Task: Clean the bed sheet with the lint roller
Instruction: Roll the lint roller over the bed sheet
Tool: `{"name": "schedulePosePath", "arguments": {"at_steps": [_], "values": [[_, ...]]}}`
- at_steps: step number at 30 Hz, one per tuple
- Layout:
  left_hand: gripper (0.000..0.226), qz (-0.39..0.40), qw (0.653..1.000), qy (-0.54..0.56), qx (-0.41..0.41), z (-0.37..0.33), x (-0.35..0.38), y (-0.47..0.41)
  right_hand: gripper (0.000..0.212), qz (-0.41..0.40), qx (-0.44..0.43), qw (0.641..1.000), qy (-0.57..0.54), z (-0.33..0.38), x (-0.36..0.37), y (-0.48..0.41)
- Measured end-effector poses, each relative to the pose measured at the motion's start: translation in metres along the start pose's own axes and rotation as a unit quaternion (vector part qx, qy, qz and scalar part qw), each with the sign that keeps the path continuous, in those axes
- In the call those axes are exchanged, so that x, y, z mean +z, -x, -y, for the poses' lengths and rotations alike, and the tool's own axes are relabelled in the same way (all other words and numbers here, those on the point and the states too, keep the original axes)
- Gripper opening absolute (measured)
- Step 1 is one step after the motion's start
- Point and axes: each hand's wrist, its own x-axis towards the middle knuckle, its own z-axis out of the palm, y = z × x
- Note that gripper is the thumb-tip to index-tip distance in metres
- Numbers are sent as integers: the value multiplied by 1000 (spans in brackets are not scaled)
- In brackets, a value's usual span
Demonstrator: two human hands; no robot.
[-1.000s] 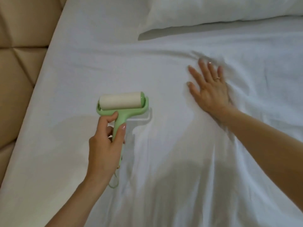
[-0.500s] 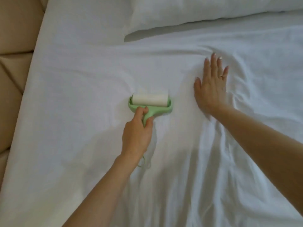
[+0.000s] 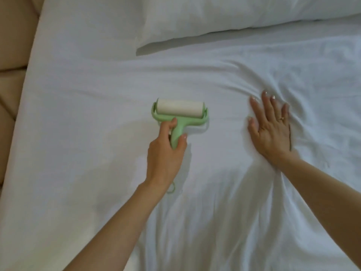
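A white bed sheet [image 3: 88, 133] covers the mattress and fills most of the view. The lint roller [image 3: 179, 112] has a pale green frame and handle and a white roll lying on the sheet near the middle. My left hand [image 3: 166, 157] grips its handle from below, thumb and fingers curled around it. A green loop at the handle's end shows under my wrist. My right hand [image 3: 271, 130] lies flat on the sheet to the right of the roller, fingers straight and spread, a ring on one finger. Wrinkles fan out around and below that hand.
A white pillow [image 3: 224, 16] lies along the top of the bed. A tan padded headboard [image 3: 11, 85] runs down the left edge. The sheet is creased at the right and lower middle, smoother at the left.
The roller moved right from the left part of the sheet toward the middle, then drew back a little toward me. My right hand stayed pressed flat on the sheet.
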Motion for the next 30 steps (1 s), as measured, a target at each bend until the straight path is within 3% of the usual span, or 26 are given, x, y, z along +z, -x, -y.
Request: {"name": "schedulePosePath", "arguments": {"at_steps": [7, 12, 17, 30], "values": [[30, 23, 998, -43, -38, -3, 38, -64, 56, -26, 6, 999, -20, 0, 1, -1], [25, 47, 995, -34, -76, 29, 23, 26, 58, -32, 9, 999, -19, 1, 2, -2], [34, 74, 985, -105, -114, 29, 9, 84, 62, -70, -4, 996, -46, 1, 3, -2], [38, 96, 985, -139, -35, -46, 39, -138, 59, -130, -23, 989, -65, -4, 11, -3]]}}
